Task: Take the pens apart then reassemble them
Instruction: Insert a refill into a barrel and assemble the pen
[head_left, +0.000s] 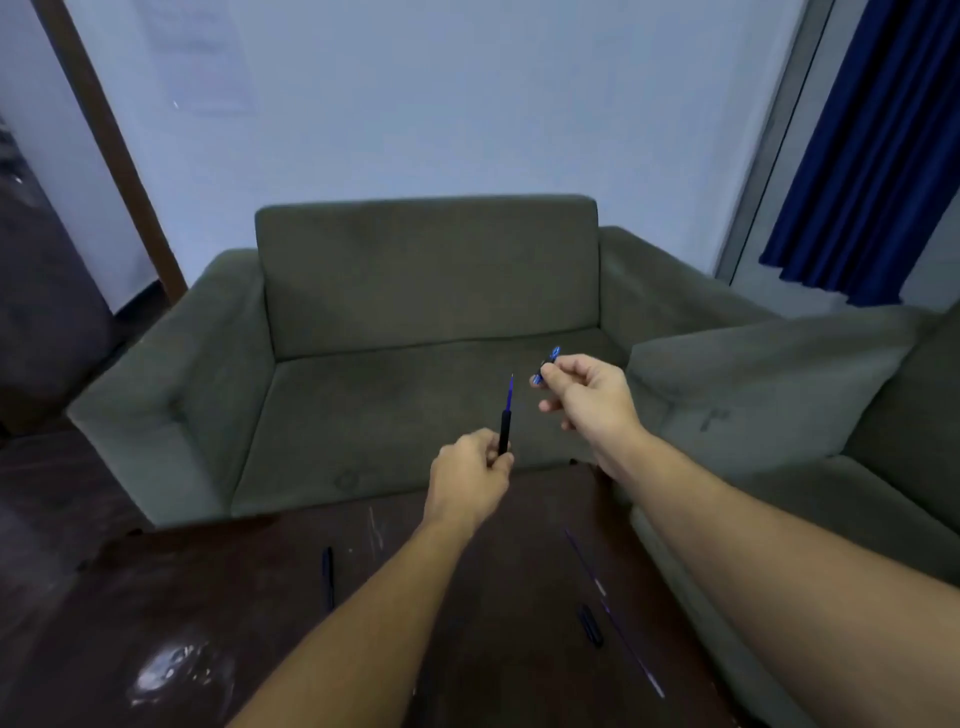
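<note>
Pale blue-grey wall fills the background, with a grey-green sofa (426, 291) standing just beyond the far edge of a dark wooden table (208, 597). A deep blue curtain (872, 145) hangs well beyond the table's far right corner, and a sheet of paper (197, 57) is fixed to the wall high above the table's far left side. Its writing is too blurred to read.

Both bare forearms reach forward over the table. Above its far edge, the left hand (470, 480) grips the lower end of a slim black pen barrel (504, 431), fingers and thumb curled round it. The barrel stands nearly upright. A thin blue refill tip (510, 392) sticks out of its top end.

The right hand (587, 397) is raised above the table's far right corner, clear of the left hand and not touching the barrel. Its thumb and forefinger pinch a small blue and black pen piece (546, 366), while the other fingers are loosely curled beneath. What part of the pen this is cannot be told.

On the tabletop lie more pen parts. A black pen (327, 577) rests on the left half of the table, just left of the left forearm. On the right half, between the two forearms, sits a short black piece (591, 625). Beside it lie two thin blue refills, one (584, 564) farther from the table's near edge and one (631, 649) closer to it. A bright patch of glare (176, 670) shines on the table's near left area.
</note>
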